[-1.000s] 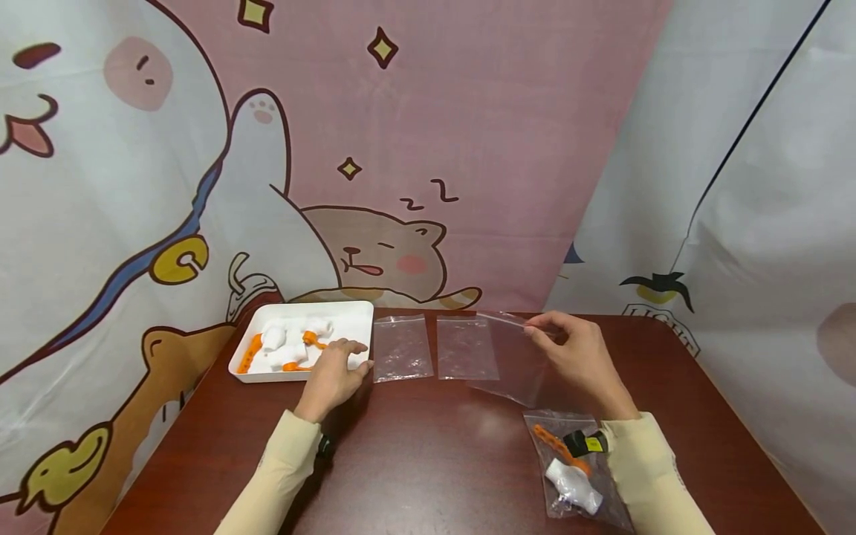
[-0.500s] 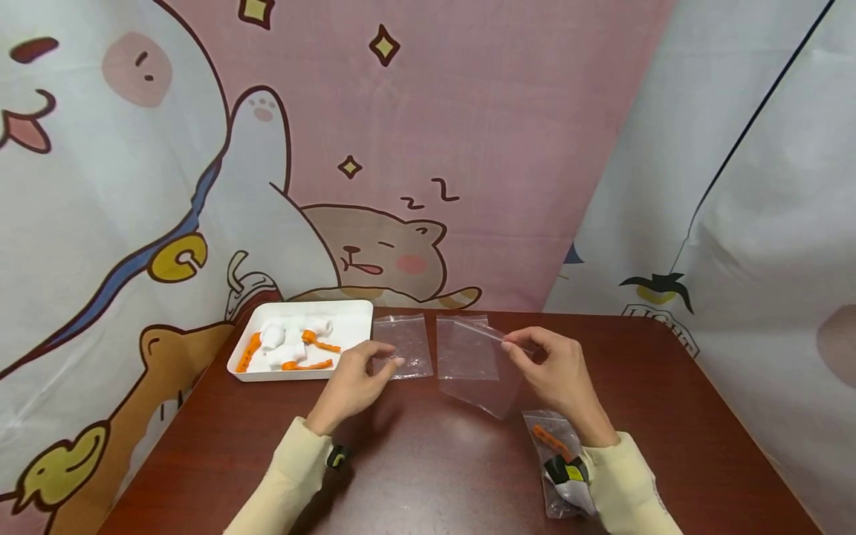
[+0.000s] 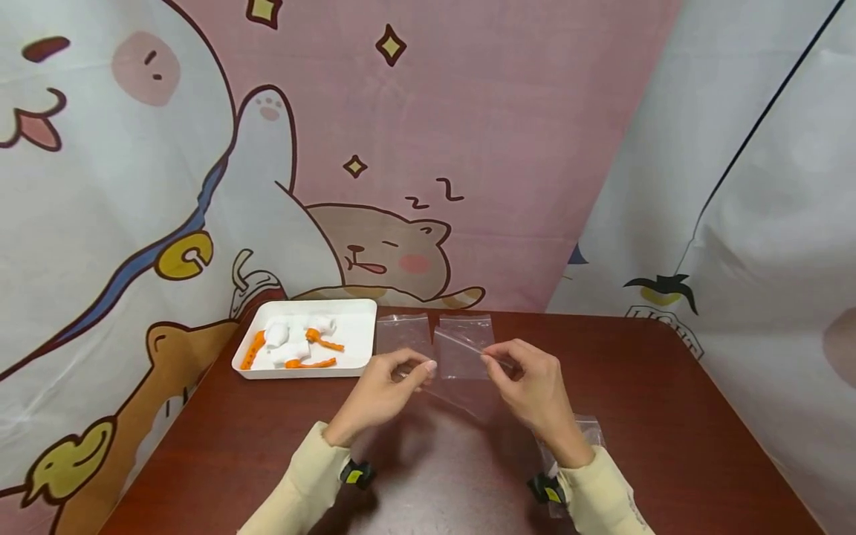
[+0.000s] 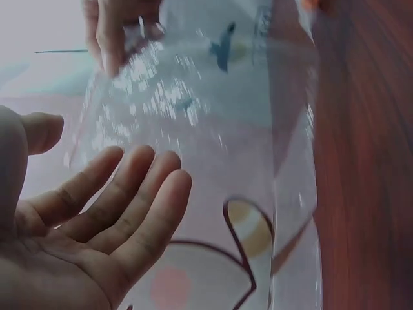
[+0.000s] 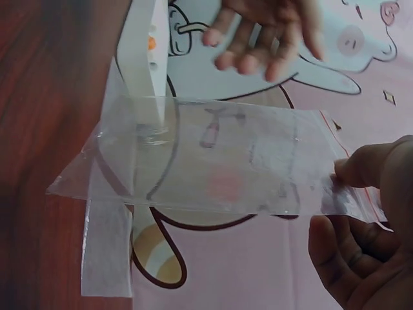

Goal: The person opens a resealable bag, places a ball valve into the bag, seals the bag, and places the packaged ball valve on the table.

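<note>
My right hand (image 3: 531, 383) pinches a clear zip bag (image 5: 258, 168) by a corner at its zip edge, thumb against fingers. The bag hangs above the table, and nothing shows inside it. Close to the bag's other side is my left hand (image 3: 384, 390), its fingers loosely bent and its thumb apart from them. In the left wrist view its fingertips (image 4: 171, 161) appear near the bag, holding nothing. Two more clear bags lie flat at the back of the table, the left bag (image 3: 404, 334) partly behind the left hand and the middle bag (image 3: 478, 327) behind the held one.
A white tray (image 3: 301, 374) at the back left holds several white pieces (image 3: 290, 353) and orange pieces (image 3: 314, 364). Another bag (image 3: 590, 427) lies mostly hidden under my right forearm. A printed cloth (image 3: 521, 148) hangs behind the table (image 3: 221, 453).
My right hand has brought the bag leftward and nearer. My left hand has left the tray's edge and moved right toward the bag. The right forearm now covers most of the filled bag.
</note>
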`<state>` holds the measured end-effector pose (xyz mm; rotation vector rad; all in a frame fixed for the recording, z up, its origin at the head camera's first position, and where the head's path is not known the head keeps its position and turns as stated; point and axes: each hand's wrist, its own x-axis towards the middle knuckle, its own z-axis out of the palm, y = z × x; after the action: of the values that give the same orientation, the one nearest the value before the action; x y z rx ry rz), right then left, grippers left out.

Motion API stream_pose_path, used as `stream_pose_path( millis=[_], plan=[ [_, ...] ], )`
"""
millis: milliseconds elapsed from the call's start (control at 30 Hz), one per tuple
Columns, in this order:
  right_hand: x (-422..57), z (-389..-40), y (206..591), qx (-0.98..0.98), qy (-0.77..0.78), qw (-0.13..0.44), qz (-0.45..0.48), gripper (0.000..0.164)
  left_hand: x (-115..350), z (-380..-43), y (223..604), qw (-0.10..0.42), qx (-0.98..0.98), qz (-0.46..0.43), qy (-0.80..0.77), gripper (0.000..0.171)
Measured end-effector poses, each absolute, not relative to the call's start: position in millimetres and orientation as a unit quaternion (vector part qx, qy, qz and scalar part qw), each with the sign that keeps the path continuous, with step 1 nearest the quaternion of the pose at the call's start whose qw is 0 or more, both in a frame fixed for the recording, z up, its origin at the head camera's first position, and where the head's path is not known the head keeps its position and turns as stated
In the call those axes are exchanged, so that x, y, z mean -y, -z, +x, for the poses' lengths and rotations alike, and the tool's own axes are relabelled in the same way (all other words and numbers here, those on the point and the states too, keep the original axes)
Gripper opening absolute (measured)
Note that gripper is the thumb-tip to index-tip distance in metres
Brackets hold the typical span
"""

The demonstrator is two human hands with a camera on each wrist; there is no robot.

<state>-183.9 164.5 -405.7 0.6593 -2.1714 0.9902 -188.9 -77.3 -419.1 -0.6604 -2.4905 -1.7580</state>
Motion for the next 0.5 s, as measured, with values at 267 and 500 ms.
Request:
stream_pose_path(
  millis=[267,500],
  plan=[
    [-147.4,-175.4,409.7,0.813,-0.356,0.366,0.278,0.011,62.2,-176.2,388.9,-0.064,0.748,-0.208,0.627,0.024],
    [-136.3,-168.9,411.9,0.807,-0.318,0.4,0.297,0.013,56.4,-174.6,383.5,-0.093,0.712,-0.17,0.675,0.037]
  ],
)
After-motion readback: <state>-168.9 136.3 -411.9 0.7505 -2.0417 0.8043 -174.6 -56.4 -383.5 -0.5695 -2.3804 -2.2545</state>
